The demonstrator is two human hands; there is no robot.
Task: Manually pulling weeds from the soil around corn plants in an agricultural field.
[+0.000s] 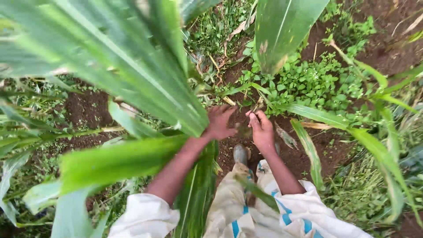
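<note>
Left hand [220, 123] down low over bare soil [304, 154], fingers spread and apart, palm toward the ground, holding nothing visible. Right hand [261, 128] just beside it, fingers curled together, seemingly pinched on a small weed [243, 128] between the two hands; grip itself too small and blurred to be sure of. Both forearms bare, reaching down from pale rolled sleeves [145, 216]. Below the hands, a grey shoe [240, 154] planted on the soil, and under that a pale cloth with blue stripes [246, 220] over the legs. Just past the fingertips, a patch of low leafy weeds [308, 81] spreading up and to the right, with dry stalks [231, 101] lying at its near edge. Broad maize leaves [132, 66] arching over the left arm and filling the left half of the view, one more leaf [280, 31] hanging in from the top. Slim grassy blades [379, 145] along the right side.
</note>
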